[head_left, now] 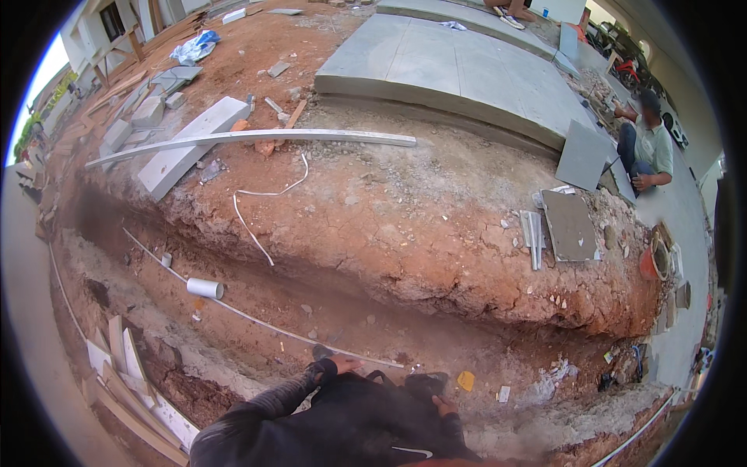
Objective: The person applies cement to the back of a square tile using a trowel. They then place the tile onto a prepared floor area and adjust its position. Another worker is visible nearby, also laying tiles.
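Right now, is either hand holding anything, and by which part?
It cannot be told for sure. The left hand rests spread near the thin white pipe, gripping nothing. The right hand touches a dark object; its grip is unclear.

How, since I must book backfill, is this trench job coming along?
Done: the trench is dug; a thin white pipe lies along its floor. In hand: left hand and right hand are down by the pipe's near end. Left: trench unfilled, short pipe piece lying loose.

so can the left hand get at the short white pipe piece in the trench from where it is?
Probably not without moving. The left hand rests near the thin white line, and the white pipe piece lies well off to its left along the trench floor. Nothing blocks the way.
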Action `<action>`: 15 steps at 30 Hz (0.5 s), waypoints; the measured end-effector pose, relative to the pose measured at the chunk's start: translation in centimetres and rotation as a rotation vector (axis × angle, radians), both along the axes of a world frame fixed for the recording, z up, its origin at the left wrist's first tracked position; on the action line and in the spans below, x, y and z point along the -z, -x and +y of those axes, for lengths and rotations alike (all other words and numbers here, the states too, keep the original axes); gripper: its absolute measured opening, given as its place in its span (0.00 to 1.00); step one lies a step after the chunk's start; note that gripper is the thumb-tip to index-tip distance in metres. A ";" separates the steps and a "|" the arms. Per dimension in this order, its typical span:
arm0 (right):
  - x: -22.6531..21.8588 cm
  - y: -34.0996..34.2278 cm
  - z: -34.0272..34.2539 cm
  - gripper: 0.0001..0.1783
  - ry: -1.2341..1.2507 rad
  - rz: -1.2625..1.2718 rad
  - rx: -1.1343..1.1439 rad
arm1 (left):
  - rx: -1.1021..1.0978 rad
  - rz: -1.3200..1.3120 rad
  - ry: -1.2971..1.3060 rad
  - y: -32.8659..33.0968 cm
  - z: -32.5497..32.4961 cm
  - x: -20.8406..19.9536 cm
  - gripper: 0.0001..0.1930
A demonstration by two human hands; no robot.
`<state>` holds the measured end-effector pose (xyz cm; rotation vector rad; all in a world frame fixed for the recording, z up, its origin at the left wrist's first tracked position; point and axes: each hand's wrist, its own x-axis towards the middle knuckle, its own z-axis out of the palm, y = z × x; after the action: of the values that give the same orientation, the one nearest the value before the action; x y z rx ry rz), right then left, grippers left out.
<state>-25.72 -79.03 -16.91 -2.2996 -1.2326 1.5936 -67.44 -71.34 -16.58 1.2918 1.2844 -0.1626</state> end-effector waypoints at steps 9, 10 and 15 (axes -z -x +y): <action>3.3 -19.0 -8.3 0.31 0.149 0.302 0.756 | 0.479 0.411 0.118 -18.1 5.8 -2.9 0.46; 1.9 -23.8 -10.7 0.32 0.091 0.259 0.888 | 0.532 0.733 0.187 -25.2 10.4 -9.6 0.42; 4.9 -27.7 -14.0 0.33 -0.003 0.306 1.078 | 0.493 0.843 -0.064 -23.3 12.9 -1.8 0.42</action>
<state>1.93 -93.07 -21.83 -1.9757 0.1240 1.3602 -44.18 -58.48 -14.75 1.6515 1.6304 -1.1156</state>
